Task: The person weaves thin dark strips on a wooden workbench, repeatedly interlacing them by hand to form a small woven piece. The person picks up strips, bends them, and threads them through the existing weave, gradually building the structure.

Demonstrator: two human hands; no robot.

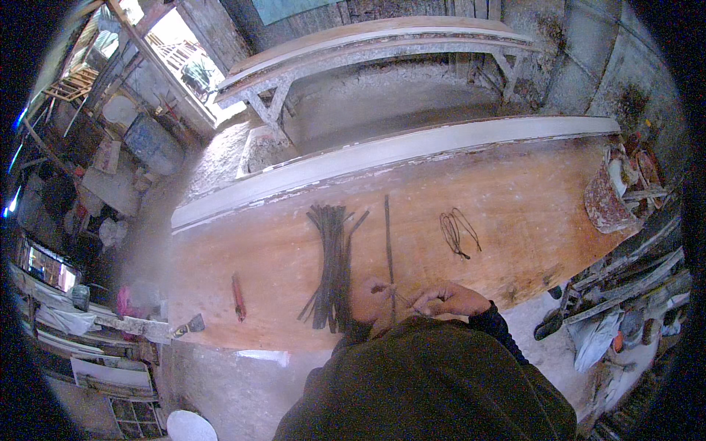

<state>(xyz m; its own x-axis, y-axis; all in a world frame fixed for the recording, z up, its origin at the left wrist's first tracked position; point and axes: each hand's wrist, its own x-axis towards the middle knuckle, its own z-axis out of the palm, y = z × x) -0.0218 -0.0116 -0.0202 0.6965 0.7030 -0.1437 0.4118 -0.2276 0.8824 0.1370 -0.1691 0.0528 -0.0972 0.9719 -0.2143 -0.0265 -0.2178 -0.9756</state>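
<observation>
My left hand [371, 300] is closed, its fingers pinching a long thin dark strip [388, 239] near its lower end. The strip points away from me across the wooden tabletop. Just right of it, my right hand [450, 300] is closed with fingertips together, turned toward the strip. Something thin seems to run between the two hands, too small to make out. Immediately left of my left hand lies a bundle of similar dark strips [331, 264], fanned at both ends. A looped dark cord or wire [460, 234] rests beyond my right hand.
A red-handled tool [239, 298] lies on the tabletop [257, 257] at left, with a scraper [190, 325] at the near left edge. A stained bucket [609, 195] stands at the far right. Behind runs a long bench [368, 44]; a blue barrel [153, 143] is at left.
</observation>
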